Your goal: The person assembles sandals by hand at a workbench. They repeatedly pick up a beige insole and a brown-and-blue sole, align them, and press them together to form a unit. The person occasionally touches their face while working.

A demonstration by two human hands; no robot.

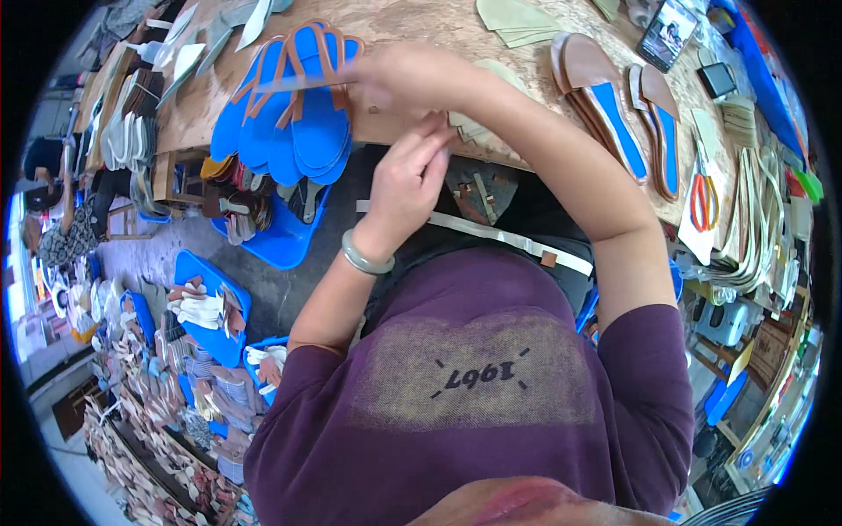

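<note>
One broad wooden worktable (412,24) fills the space ahead of the worker, and behind it the room is crowded: heaps of cut pieces (149,456) in pale and brown tones, blue trays (191,266) on a grey floor (158,248), another person (70,230) over to the left. The right arm (570,171) bends sharply at the elbow and reaches across the tabletop; the left forearm (338,298) angles up from below. From where I stand the right hand (417,77) is a blur, a slim grey thing (307,81) stretching from it over the blue-soled sandals (320,138); I can't tell how its fingers close. Those sandals lie piled at the table's near edge, left of both hands. The left hand (409,165) has its fingers close together, though whether they pinch anything I can't tell. Orange-handled scissors (703,197) lie far right, and a pale bangle (364,257) circles the left wrist.
</note>
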